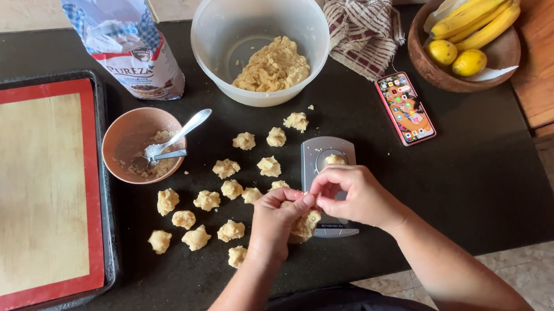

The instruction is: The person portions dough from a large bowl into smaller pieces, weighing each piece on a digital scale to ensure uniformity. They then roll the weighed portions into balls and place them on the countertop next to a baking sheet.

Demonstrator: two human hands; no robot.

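Both hands (317, 203) pinching one dough lump (304, 224) over grey scale (324, 157), dough pieces (207, 199) alongside.

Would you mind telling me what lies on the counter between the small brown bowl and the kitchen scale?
Dough pieces dot the counter between the brown bowl and the scale, seen from the head camera.

Right of the kitchen scale (325, 164) the black counter (488, 180) lies open past the phone (405, 107), while left of it dough lumps (207, 200) crowd the surface up to the baking tray (109, 195).
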